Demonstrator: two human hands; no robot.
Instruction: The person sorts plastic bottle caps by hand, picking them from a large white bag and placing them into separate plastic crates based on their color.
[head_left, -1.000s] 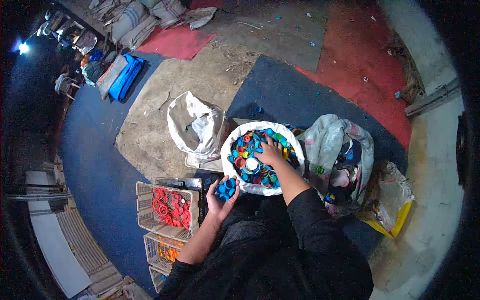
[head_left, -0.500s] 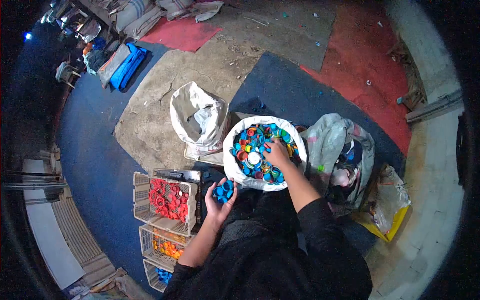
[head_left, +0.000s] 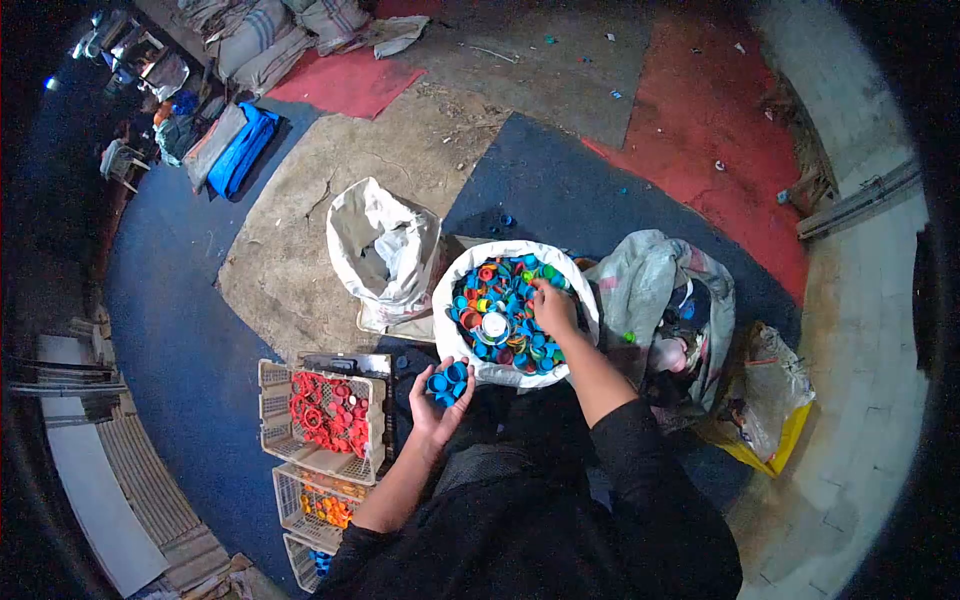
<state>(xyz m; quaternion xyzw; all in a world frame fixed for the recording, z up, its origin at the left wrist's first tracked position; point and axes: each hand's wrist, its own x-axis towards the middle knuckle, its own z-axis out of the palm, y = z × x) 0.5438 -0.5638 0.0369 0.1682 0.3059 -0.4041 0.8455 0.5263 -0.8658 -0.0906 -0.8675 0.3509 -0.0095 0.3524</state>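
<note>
Far left we see a crate of red caps (head_left: 325,412), part filled, and below it a crate of orange caps (head_left: 325,508), thinly filled. Our left hand (head_left: 440,400) is cupped, palm up, around a small pile of blue caps (head_left: 447,382). Our right hand (head_left: 553,308) is down in the white sack of mixed caps (head_left: 505,312), fingers curled among them; whether it grips one we cannot tell. We judge sorting well short of done: the sack looks nearly full.

A heap of small round blue bottle caps (head_left: 447,383) lies cupped in the upturned left hand (head_left: 438,400), just beside the near rim of a white sack (head_left: 455,345) brimming with mixed blue, red, green and yellow caps (head_left: 500,318), where the right hand (head_left: 553,305) rests.
</note>
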